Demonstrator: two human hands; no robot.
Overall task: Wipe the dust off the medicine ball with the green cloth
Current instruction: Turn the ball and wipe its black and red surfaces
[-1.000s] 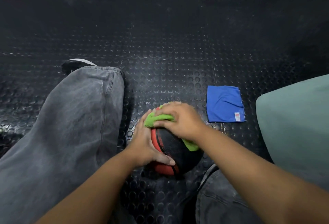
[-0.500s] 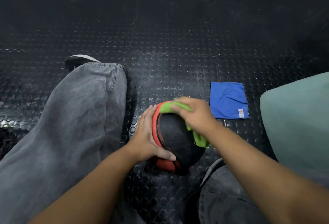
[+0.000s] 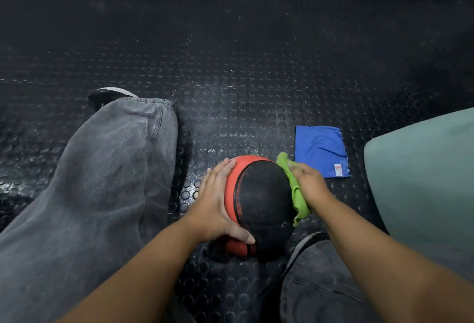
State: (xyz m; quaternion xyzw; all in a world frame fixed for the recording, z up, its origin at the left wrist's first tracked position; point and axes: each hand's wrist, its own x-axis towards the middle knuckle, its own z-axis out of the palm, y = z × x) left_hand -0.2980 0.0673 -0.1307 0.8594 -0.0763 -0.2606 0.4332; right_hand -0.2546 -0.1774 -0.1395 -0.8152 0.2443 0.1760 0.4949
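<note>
Sweeping down off the crown, the right hand (image 3: 310,184) now lies against the right flank of the medicine ball (image 3: 261,204), fingers fairly straight and pressing the green cloth (image 3: 297,202) flat to the rubber; one corner of the cloth pokes out above the fingertips and a longer tail hangs below the wrist. A second ago that hand and cloth sat on top of the ball and half a second ago on its upper right shoulder, so the stroke has travelled over and down, leaving the black pebbled panel bare to the head camera. The left hand (image 3: 218,199) has barely shifted: it is spread on the red left panel, palm and straight fingers against it, thumb laid across the near lower edge, steadying the ball. The ball rests on the studded black floor (image 3: 243,79) between the person's grey trouser leg (image 3: 102,181) and right knee. A folded blue cloth (image 3: 320,150) lies on the floor just beyond the right hand, apart from it, and a pale teal form (image 3: 423,181) fills the right edge. By my reading the top has had its pass and the right side is being wiped; the red panel under the left hand and the underside probably remain, so the ball will likely need turning.
</note>
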